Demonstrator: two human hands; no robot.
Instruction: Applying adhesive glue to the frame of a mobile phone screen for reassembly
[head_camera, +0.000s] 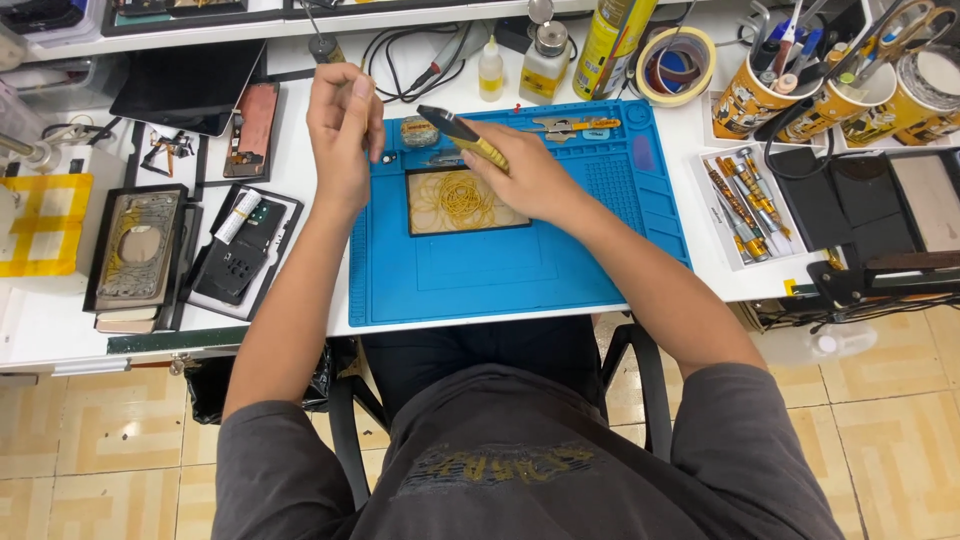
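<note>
Behind the blue mat (600, 260) stand two small bottles (518, 62), a yellow can (612, 40) and a tape roll (677, 65). To the right, cups (820, 95) hold pens and scissors, with a tray of screwdrivers (738, 205) just below them. On the left lie a dark tablet (185, 85), a framed back cover (135, 248) (ornate pattern) and a black tray (240, 255).

Phone repair workshop: blue repair mat (600, 260), screwdrivers (738, 205), opened phones (240, 245).
</note>
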